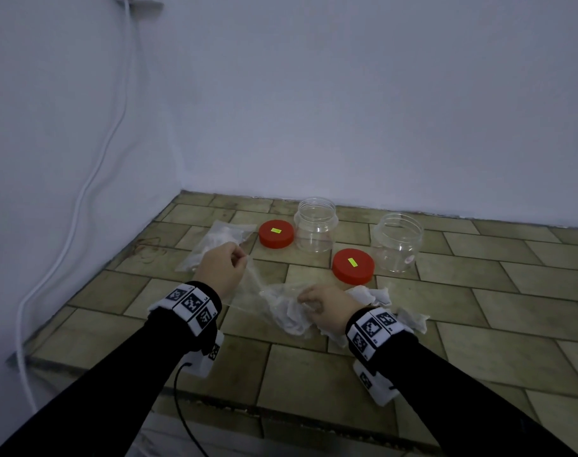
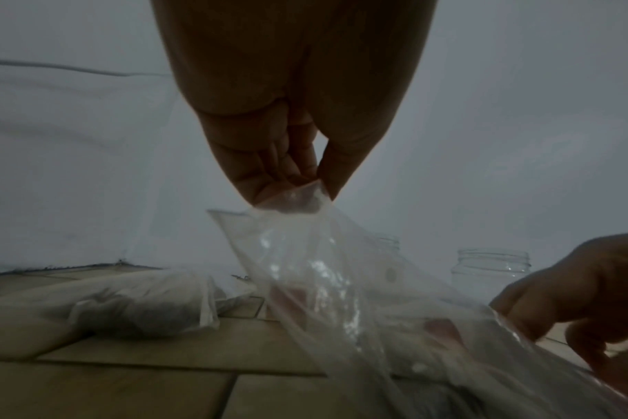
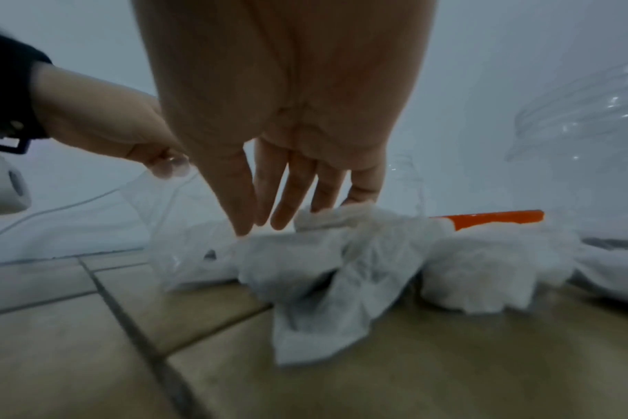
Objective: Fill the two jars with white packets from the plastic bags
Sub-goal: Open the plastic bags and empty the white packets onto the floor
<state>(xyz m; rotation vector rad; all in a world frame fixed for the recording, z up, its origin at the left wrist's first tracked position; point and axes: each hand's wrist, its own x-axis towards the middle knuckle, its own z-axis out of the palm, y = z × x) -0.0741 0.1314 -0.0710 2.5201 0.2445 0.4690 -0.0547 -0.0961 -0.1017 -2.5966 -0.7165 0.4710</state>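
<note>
Two clear empty jars (image 1: pixel 315 224) (image 1: pixel 398 242) stand open at the back of the tiled surface. My left hand (image 1: pixel 243 258) (image 2: pixel 316 184) pinches a corner of a clear plastic bag (image 1: pixel 258 282) (image 2: pixel 323 283) and holds it up off the tiles. White packets (image 1: pixel 290 315) (image 3: pixel 341 255) spill from the bag's low end. My right hand (image 1: pixel 309 303) (image 3: pixel 287 218) reaches down with straight fingers, its tips touching those packets. More loose packets (image 1: pixel 373 296) lie to the right of that hand. A second bag (image 1: pixel 215 245) (image 2: pixel 144 306) with packets inside lies flat at the back left.
Two red lids (image 1: pixel 276 234) (image 1: pixel 353 266) with yellow stickers lie flat, one left of the rear jar, one in front of the jars. White walls (image 1: pixel 347 110) close off the back and left. A white cable (image 1: pixel 83 192) hangs down the left wall.
</note>
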